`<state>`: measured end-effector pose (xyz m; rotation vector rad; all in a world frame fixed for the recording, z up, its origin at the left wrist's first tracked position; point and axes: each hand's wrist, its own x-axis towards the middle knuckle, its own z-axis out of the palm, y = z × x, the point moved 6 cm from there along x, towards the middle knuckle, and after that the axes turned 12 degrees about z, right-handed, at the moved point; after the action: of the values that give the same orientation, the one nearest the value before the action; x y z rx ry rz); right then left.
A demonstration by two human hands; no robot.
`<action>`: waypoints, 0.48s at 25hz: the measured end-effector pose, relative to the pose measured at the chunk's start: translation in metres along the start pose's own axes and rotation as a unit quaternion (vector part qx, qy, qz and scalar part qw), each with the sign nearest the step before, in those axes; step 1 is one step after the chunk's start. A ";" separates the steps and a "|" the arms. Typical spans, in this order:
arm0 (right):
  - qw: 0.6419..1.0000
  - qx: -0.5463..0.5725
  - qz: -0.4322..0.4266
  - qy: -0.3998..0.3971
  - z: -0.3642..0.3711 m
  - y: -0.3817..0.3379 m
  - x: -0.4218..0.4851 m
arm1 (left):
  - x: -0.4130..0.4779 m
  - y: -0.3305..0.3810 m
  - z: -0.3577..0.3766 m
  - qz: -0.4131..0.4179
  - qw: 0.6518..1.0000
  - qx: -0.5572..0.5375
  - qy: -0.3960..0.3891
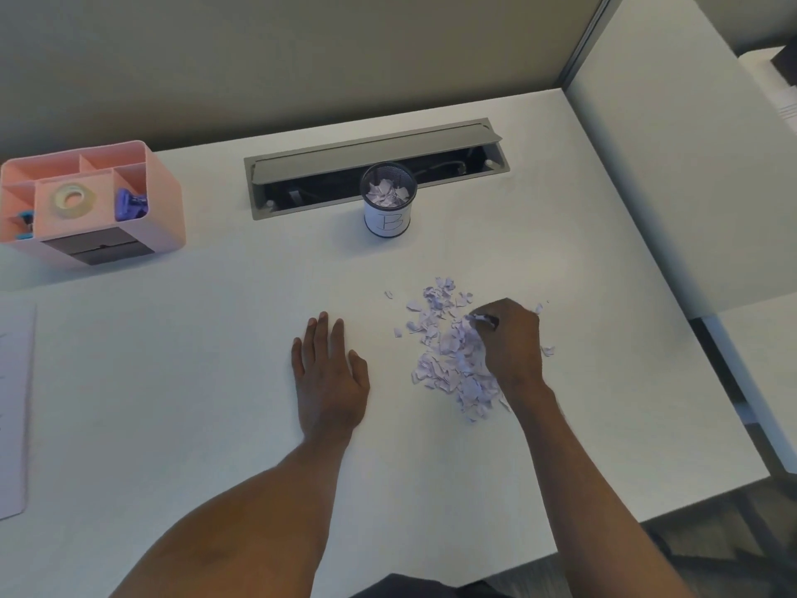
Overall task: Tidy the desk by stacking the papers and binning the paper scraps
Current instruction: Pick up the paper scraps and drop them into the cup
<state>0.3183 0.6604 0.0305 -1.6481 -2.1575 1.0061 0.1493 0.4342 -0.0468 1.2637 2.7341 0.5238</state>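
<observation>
A heap of torn pale-lilac paper scraps lies on the white desk to the right of centre. My right hand rests on the right side of the heap, fingers curled around a pinch of scraps. My left hand lies flat and open on the desk, palm down, a little left of the heap and apart from it. A small black mesh cup with a white label stands at the back centre and holds more scraps. Sheets of paper lie at the far left edge.
A pink desk organiser with a tape roll and clips stands at the back left. An open grey cable trough runs along the back, just behind the cup. Partition walls close off the back and right. The desk edge runs along the right front.
</observation>
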 end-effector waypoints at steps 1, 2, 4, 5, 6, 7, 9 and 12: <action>1.000 0.015 -0.001 -0.005 -0.002 -0.013 0.005 | 0.000 0.000 0.000 0.001 1.000 0.000 -0.003; 1.000 0.028 -0.004 -0.010 -0.003 -0.028 0.011 | 0.000 0.001 0.001 0.002 1.000 0.001 -0.005; 0.999 0.044 -0.027 -0.018 -0.002 -0.064 0.026 | 0.000 0.001 0.001 0.001 1.000 -0.001 -0.005; 0.997 0.051 -0.045 -0.022 0.000 -0.084 0.035 | 0.000 0.001 0.001 0.000 1.000 -0.003 -0.004; 0.996 0.058 -0.064 -0.024 0.002 -0.104 0.045 | 0.000 0.000 0.001 -0.002 1.000 -0.004 -0.004; 0.994 0.066 -0.082 -0.023 0.004 -0.125 0.055 | 0.000 0.000 0.001 -0.003 1.000 -0.004 -0.005; 0.991 0.062 -0.116 -0.006 0.010 -0.163 0.077 | 0.000 -0.001 0.002 -0.006 1.000 -0.004 -0.007; 0.993 -0.003 -0.113 -0.010 0.027 -0.196 0.108 | 0.000 -0.001 0.002 -0.011 1.000 -0.005 -0.014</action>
<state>0.1198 0.7250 0.1151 -1.3610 -2.2982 0.9532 0.1486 0.4344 -0.0493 1.2277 2.7155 0.5117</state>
